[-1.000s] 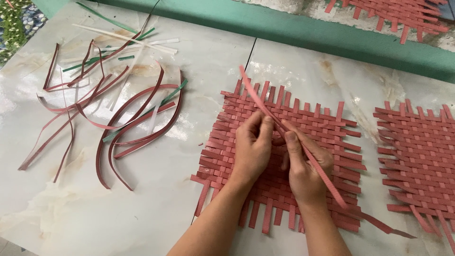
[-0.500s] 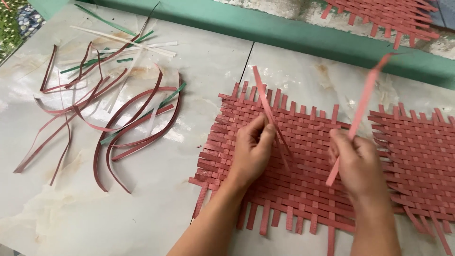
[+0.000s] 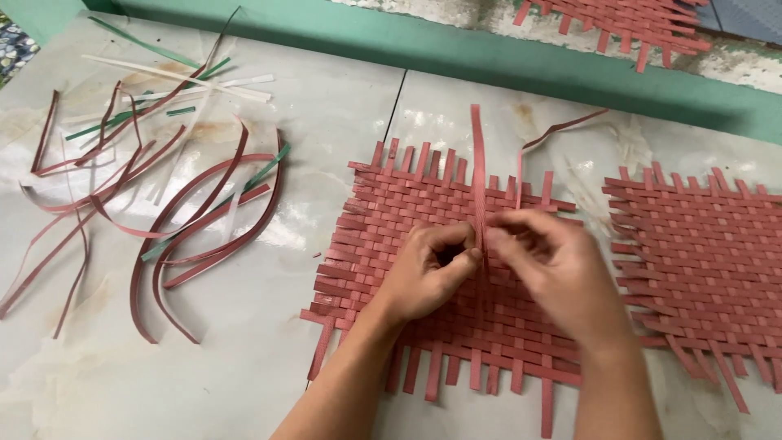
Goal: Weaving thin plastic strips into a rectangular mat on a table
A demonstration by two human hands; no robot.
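a long, flat, dull-red weaving strip (image 3: 477, 155) stands up out of the middle of a square mat woven from the same dull-red flat strips (image 3: 391, 220), running from the hands toward the far edge of the mat and past it. the left hand (image 3: 428, 273) rests on the mat with its fingers curled in, thumb and forefinger pinched against the strip's left side. the right hand (image 3: 554, 269) is slightly blurred; its fingers are bent and closed on the strip from the right, so both hands meet at the same spot near the mat's centre. a second, thinner red strip (image 3: 542, 143) curls up loose from the far right part of the mat.

the mat lies flat on a pale, marbled stone tabletop (image 3: 269, 358), its loose ends sticking out on every side. just right of it lies a second woven red mat (image 3: 709, 253), apart from the first. to the left, well apart, a loose heap of curved red strips (image 3: 195, 236) lies scattered, with a few green strips (image 3: 138, 49) and pale whitish strips (image 3: 175, 77) at the far left. a green painted ledge (image 3: 456, 49) borders the far side, and a third woven red mat (image 3: 619, 24) lies beyond it.
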